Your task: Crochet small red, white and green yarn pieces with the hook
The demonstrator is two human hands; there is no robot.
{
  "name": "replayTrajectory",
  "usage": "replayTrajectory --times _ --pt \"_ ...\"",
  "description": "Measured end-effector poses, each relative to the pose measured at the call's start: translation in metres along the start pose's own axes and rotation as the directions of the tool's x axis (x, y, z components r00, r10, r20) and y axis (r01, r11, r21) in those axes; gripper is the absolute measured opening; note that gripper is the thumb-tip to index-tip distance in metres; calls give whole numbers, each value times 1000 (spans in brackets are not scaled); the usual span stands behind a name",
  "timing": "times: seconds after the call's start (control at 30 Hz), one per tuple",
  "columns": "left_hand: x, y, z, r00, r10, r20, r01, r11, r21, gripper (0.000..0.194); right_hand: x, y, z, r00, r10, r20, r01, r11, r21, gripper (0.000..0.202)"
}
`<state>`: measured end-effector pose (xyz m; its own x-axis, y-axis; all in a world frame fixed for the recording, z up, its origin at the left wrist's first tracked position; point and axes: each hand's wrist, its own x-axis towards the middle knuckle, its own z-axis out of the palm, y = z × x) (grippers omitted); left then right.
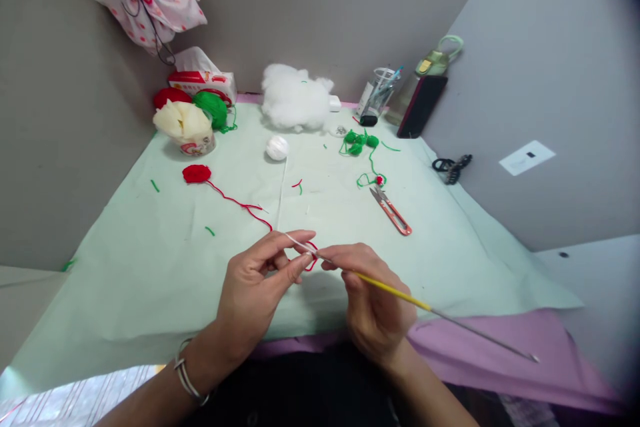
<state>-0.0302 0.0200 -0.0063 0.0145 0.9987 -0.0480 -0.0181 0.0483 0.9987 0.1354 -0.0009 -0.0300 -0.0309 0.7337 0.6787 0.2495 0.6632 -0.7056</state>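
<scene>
My left hand (257, 280) pinches a small piece of red and white yarn work (311, 257) between thumb and fingers. White yarn (281, 193) runs over my left fingers from a white yarn ball (277, 147) farther back. Red yarn (233, 199) trails from under the same hand to a small red yarn bundle (197, 174). My right hand (377, 293) is closed round a crochet hook (395, 290) with a yellow grip and metal ends. Its near tip meets the yarn work at my left fingertips, where the stitches are too small to make out.
Orange-handled thread snips (393, 211) lie right of centre, near green yarn pieces (357, 141). White stuffing (295, 97) sits at the back. A tub (187, 133), green yarn ball (212, 109) and tissue box (205, 83) stand left; a cup (379, 95), phone (423, 107) and bottle (433, 67) stand right.
</scene>
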Motion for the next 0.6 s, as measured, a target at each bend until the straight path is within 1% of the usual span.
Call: replayTrajectory --times 0.07,0.2,0.27,0.33,0.4,0.43,0.47,0.5,0.6 --pt "0 0 1 1000 6 -1 -6 1000 -5 20 1 1 0 1000 -13 12 13 1000 -11 30" --pt "1 -1 1 997 -72 28 74 995 -67 24 3 2 -1 997 -67 24 67 998 -19 27" --pt "1 -1 1 996 -85 39 88 993 -84 25 1 2 -3 994 -101 42 105 991 -83 27" --pt "1 -1 2 999 -43 17 44 997 -60 25 -1 0 -4 984 -145 101 165 961 -221 28" --pt "0 -2 3 999 43 -20 -44 999 -17 24 -4 -2 -4 965 -207 162 253 900 -356 31" --pt "0 -2 4 996 89 -32 -89 996 0 25 -4 -2 -3 960 -225 169 275 876 -397 32" --pt "0 -3 4 991 125 -38 -125 992 11 27 -3 -3 -2 960 -231 155 275 871 -406 32" --pt "-1 -4 4 988 150 -40 -149 989 15 27 -2 -3 0 969 -214 124 246 891 -382 31" --pt "-3 -4 4 986 160 -39 -160 987 11 22 2 -2 4 998 -68 13 69 980 -187 28"
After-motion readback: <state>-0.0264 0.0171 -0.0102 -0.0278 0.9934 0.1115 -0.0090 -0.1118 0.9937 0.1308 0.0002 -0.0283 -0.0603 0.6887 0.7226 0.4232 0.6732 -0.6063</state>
